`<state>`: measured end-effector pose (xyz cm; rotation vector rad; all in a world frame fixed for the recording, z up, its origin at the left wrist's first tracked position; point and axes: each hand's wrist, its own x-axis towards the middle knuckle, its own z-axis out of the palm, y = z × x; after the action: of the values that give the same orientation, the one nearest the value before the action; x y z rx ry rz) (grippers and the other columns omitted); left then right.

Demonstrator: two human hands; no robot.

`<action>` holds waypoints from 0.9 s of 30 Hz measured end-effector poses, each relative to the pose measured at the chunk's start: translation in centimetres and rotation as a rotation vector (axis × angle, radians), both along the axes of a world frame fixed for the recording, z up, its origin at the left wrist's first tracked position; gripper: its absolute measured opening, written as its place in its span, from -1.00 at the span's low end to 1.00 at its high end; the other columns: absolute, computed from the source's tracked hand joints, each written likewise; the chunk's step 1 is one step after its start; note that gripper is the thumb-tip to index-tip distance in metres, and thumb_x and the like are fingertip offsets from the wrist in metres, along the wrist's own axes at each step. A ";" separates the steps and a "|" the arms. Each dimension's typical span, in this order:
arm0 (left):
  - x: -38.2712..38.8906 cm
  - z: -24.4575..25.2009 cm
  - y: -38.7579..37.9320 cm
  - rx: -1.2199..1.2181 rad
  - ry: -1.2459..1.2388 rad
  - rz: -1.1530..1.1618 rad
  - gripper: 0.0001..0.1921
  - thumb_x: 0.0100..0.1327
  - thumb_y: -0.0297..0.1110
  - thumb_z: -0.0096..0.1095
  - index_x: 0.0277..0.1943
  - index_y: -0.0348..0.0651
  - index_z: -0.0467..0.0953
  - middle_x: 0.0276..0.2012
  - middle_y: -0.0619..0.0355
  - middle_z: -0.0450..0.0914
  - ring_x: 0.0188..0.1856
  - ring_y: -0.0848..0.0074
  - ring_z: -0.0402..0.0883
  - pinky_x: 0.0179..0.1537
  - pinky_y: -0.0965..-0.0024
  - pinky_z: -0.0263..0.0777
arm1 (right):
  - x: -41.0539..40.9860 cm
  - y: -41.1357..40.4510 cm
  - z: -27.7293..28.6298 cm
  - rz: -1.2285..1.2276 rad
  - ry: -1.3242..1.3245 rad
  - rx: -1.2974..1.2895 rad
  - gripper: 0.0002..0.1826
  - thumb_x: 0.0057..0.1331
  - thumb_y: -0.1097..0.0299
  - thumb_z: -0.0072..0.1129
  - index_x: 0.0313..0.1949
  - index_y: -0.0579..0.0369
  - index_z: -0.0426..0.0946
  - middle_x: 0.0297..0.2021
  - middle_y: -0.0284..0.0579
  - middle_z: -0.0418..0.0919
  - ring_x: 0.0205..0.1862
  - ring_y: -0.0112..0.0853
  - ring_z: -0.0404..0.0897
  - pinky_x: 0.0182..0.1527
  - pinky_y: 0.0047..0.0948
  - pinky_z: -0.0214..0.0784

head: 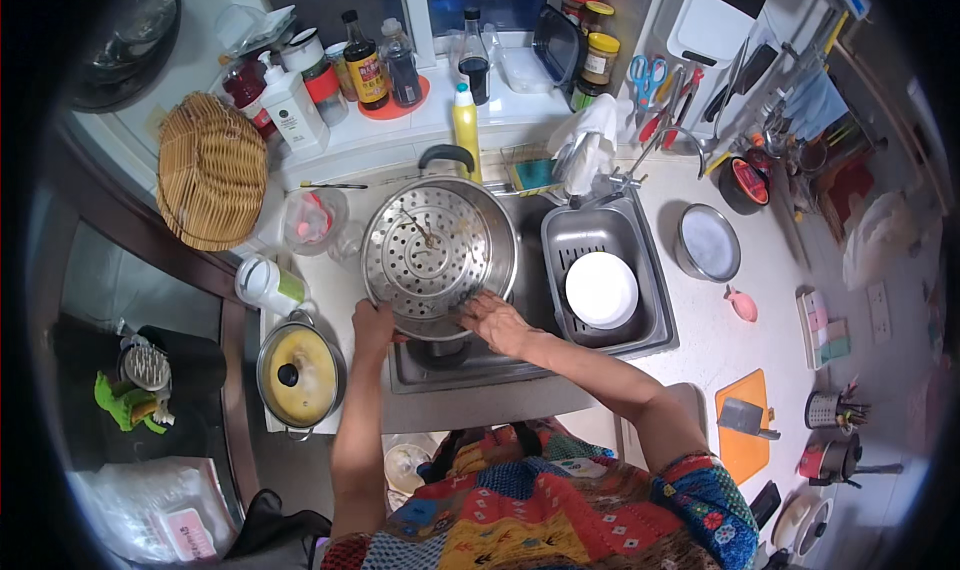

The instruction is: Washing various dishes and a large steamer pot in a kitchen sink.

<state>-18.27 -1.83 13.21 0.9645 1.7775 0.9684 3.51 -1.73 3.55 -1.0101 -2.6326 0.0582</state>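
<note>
A stainless steel steamer pot [507, 229], with a black loop handle at its far side, is tilted over the left sink basin [529, 300]. Inside it lies a perforated steamer plate [427, 244] with brownish bits near its middle. My left hand [373, 324] grips the pot's near left edge. The fingers of my right hand [493, 322] reach over the near rim and touch the inside; whether they grip is unclear. To the right, a white bowl or plate [601, 290] rests in a grey slotted drain basket [654, 270] set in the sink.
Left of the sink stands a lidded pot [304, 379], beside a clear jar [266, 283]. The faucet [637, 169] rises behind the basket. A metal bowl [709, 241] and an orange cutting board [750, 450] bearing a cleaver [741, 418] lie on the right counter. Bottles [367, 67] line the sill.
</note>
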 end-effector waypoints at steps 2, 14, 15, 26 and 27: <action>-1.5 0.4 0.7 -0.054 0.141 -0.104 -0.69 0.08 -0.42 -0.03 -0.28 -0.63 0.31 -0.47 -0.15 0.50 -0.69 0.28 0.52 -0.76 0.40 0.46 | 0.7 -0.2 0.3 0.073 0.013 0.030 -0.75 0.00 0.39 -0.07 -0.30 0.03 0.52 -0.27 -0.09 0.46 -0.06 -0.21 0.39 0.13 -0.18 0.09; -1.4 -7.5 -3.9 0.214 -0.074 0.297 -0.33 0.00 0.00 0.28 0.05 -0.29 0.24 -0.17 0.06 0.46 -0.20 0.31 0.51 -0.23 0.40 0.37 | -1.1 -2.6 -1.1 -0.122 0.071 -0.051 -0.71 -0.18 0.44 0.08 -0.36 0.11 0.46 -0.44 -0.15 0.43 -0.33 -0.24 0.44 -0.33 -0.34 0.38; 0.7 -6.4 -4.9 0.086 -0.370 0.194 -0.33 -0.01 0.01 0.28 0.05 -0.25 0.23 -0.16 0.07 0.45 -0.21 0.30 0.51 -0.23 0.37 0.38 | -1.3 -2.7 -1.4 -0.134 0.074 -0.058 -0.71 -0.18 0.44 0.08 -0.36 0.11 0.46 -0.44 -0.15 0.43 -0.33 -0.24 0.44 -0.33 -0.34 0.38; 5.6 -6.7 -3.4 -0.071 -0.589 0.165 -0.52 0.01 -0.27 0.25 0.00 -0.14 0.29 -0.21 0.11 0.47 -0.38 0.40 0.55 -0.53 0.42 0.51 | -3.0 -3.2 -1.4 -0.143 0.265 -0.083 -0.58 -0.23 0.44 0.13 -0.26 0.15 0.40 -0.36 -0.14 0.43 -0.27 -0.22 0.44 -0.30 -0.26 0.37; 6.3 -6.9 -3.1 -0.017 -0.565 0.195 -0.54 0.01 -0.29 0.24 -0.01 -0.16 0.30 -0.22 0.11 0.47 -0.37 0.42 0.55 -0.54 0.42 0.52 | -2.9 -3.1 -1.5 -0.150 0.260 -0.085 -0.58 -0.23 0.44 0.13 -0.26 0.15 0.40 -0.36 -0.14 0.43 -0.27 -0.22 0.44 -0.30 -0.26 0.37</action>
<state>-11.98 -4.92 6.28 0.4437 1.4061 1.2043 0.66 -4.86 2.05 -1.1410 -2.3310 0.2511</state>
